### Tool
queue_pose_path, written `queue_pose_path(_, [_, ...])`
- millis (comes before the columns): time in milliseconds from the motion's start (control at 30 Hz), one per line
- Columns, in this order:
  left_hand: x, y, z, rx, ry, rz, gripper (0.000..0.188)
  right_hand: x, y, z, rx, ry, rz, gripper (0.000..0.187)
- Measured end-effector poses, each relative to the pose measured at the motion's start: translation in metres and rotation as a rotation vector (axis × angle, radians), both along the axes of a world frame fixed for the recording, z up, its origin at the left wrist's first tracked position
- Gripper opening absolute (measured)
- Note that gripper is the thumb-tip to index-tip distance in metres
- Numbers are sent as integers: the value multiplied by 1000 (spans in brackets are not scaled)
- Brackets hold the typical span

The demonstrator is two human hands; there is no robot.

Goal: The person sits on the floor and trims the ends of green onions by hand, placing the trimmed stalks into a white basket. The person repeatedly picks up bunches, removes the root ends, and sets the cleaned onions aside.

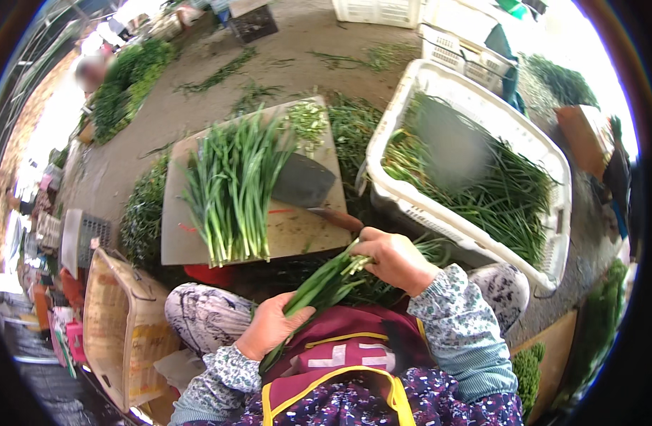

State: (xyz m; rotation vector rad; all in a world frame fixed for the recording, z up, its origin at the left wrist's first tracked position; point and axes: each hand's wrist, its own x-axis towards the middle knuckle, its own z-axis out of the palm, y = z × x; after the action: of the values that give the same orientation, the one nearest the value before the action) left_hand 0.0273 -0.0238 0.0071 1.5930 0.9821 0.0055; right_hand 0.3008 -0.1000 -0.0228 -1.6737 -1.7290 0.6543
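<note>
Above my lap, my left hand (278,324) is closed round the green leaves of a small bunch of garlic chives (322,285). At the bunch's pale stem ends, my right hand (395,257) is closed with its fingertips pinching the stalks. Ahead lies a cutting board (180,245) bearing a larger pile of garlic chives (234,184), stem ends toward me. Right of that pile rests a cleaver (305,181), its wooden handle pointing to my right hand. Chopped pale stem pieces (306,122) are heaped at the board's far right corner.
A white plastic crate (475,85) full of long greens stands at the right. Left of my knee sits a yellowish crate (109,319). Loose green trimmings (351,131) lie round the board. Farther off are more greens (127,85), stacked white crates (454,53) and a blurred person.
</note>
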Motion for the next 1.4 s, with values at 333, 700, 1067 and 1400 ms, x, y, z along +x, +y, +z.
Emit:
queue_pose_path(333, [-8,6,-8,-29,5,-29,37,-3,11,-13,-13,215,108,37])
queue_pose_path(700, [-7,3,5,-379,-87,156,28,12,22,-30,-112,1033,-586,5])
queue_pose_path(1067, [-11,18,17,-529,-278,305,32,30,-12,0,183,139,-503,22])
queue_pose_path(1400, [-3,21,14,-595,-312,327,31,-31,-9,34,313,322,-168,34])
